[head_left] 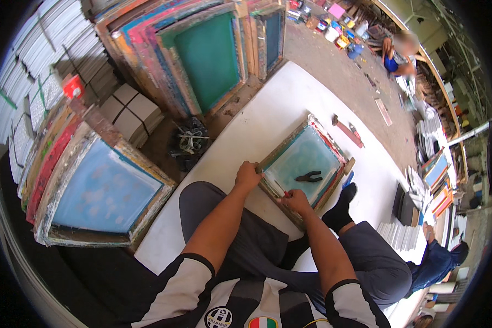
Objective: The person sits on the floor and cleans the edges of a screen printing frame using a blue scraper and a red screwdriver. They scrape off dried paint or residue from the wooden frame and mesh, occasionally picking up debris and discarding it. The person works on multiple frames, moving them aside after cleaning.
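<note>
Sitting cross-legged on a white work surface (268, 120), a person steadies a wooden-framed printing screen (303, 164) that lies flat, just ahead of the knees at 12 o'clock. The left hand (247, 176) is closed over the frame's near-left corner, seemingly pinning it so it cannot slide. The right hand (296, 201), pinched shut on what looks like a small red-tipped tool (286, 193), works at the near rail, at about 1 o'clock from the torso; what the tool is cannot be made out. The hands sit apart, one at each end of that near edge. Black pliers (309, 176) rest on the pale blue mesh inside the frame, kept within easy reach of the right hand. A long red-handled tool (347, 131) lies on the surface beyond the frame at 1 o'clock. More screens (210, 57) lean stacked at 11 o'clock, and another screen (104, 194) stands propped at 9 o'clock.
</note>
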`<state>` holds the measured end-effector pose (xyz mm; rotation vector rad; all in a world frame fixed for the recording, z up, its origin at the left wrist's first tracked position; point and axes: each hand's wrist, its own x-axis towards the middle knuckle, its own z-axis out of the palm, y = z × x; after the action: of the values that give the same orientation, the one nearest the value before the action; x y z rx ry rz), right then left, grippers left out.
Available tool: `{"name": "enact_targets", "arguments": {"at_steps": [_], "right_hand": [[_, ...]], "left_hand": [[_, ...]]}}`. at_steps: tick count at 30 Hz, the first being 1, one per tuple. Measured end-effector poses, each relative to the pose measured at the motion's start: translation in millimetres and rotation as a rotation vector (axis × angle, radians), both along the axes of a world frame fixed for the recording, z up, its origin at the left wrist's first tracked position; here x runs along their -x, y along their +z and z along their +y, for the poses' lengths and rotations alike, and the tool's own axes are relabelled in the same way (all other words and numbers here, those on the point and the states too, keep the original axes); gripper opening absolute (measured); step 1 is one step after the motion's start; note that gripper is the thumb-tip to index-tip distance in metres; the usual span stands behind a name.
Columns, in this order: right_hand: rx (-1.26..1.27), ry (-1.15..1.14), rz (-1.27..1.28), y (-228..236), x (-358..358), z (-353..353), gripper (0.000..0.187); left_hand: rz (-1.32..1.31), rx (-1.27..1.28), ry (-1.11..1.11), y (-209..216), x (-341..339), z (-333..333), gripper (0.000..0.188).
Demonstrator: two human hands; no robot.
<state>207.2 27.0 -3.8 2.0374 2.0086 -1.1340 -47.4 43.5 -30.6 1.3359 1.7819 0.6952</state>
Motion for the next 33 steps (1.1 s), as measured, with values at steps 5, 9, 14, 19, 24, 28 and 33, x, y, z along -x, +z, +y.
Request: {"name": "enact_targets", "arguments": {"at_steps": [5, 9, 14, 19, 24, 28, 33], "right_hand": [[-0.115, -0.196, 0.309, -21, 3, 18, 0.058], [-0.135, -0.157, 0.369, -29, 13, 33, 0.044], [-0.18, -0.149, 0.361, 15, 36, 40, 0.031], [-0.269, -0.133, 0.319, 12, 44, 49, 0.035], [-0.361, -0.002, 0.177, 5, 36, 57, 0.038], [-0.313, -0.049, 0.151, 4, 36, 68, 0.039], [-0.411, -0.134, 0.103, -4, 29, 96, 0.042]], "left_hand": [[-0.008, 0.008, -0.043, -11, 5, 8, 0.051], [-0.029, 0.049, -0.048, -12, 11, 24, 0.053], [0.112, 0.353, -0.3, 26, 30, 68, 0.063], [0.127, 0.329, -0.454, 23, 38, 93, 0.067], [0.139, 0.435, -0.53, 31, 27, 107, 0.068], [0.247, 0.36, -0.625, 22, 24, 112, 0.063], [0.239, 0.365, -0.643, 35, 22, 112, 0.061]]}}
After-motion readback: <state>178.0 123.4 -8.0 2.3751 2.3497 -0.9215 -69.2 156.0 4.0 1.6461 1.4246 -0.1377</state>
